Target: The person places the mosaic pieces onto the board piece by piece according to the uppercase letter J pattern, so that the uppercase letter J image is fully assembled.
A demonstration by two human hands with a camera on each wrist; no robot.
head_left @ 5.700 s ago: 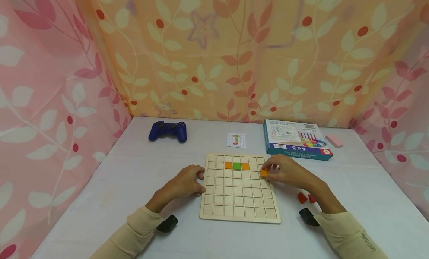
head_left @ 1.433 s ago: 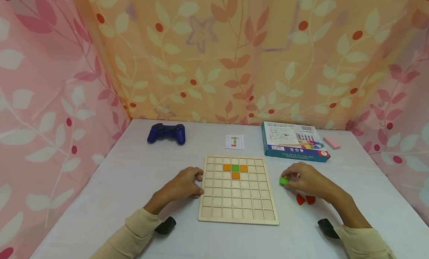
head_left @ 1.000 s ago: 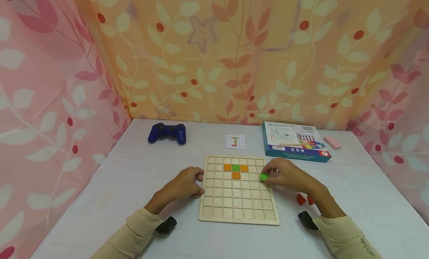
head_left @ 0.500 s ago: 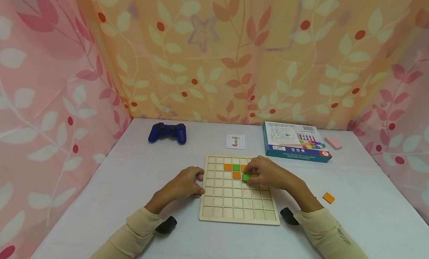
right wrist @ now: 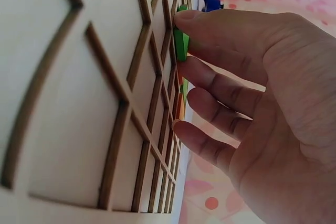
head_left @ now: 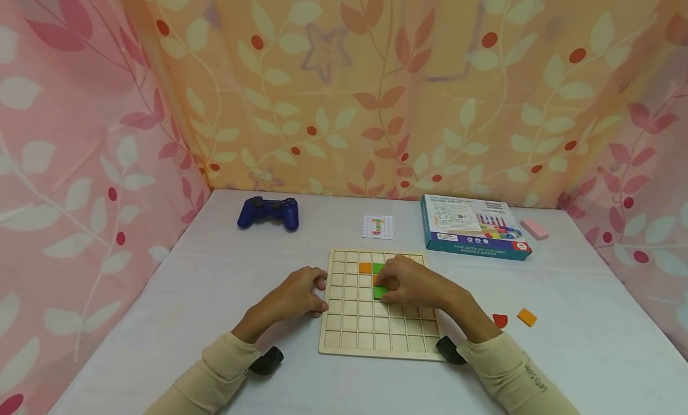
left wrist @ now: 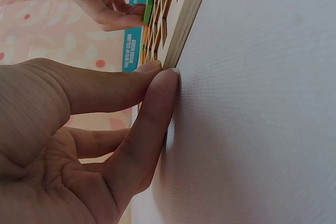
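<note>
My right hand (head_left: 416,283) pinches a small green square tile (head_left: 380,292) between thumb and finger. The tile is tilted at the board's surface in the right wrist view, just below an orange tile that the fingers mostly cover. The wooden grid board (head_left: 365,344) lies flat on the table. In its second row sit an orange tile (head_left: 365,267) and another green tile (head_left: 378,268); an orange tile right of them is hidden behind the right hand. My left hand (head_left: 295,292) rests its fingertips against the board's left edge, seen close in the left wrist view.
A red rounded piece (head_left: 500,320) and a loose orange tile (head_left: 527,317) lie right of the board, near the right forearm. Behind the board are a pattern card (head_left: 378,227), a blue game controller (head_left: 267,214), a boxed set (head_left: 477,228) and a pink block (head_left: 534,228).
An orange tile has gone onto the board under the green one. The right hand then brought another green tile leftward from the right side to the board's middle. The left hand stays put.
</note>
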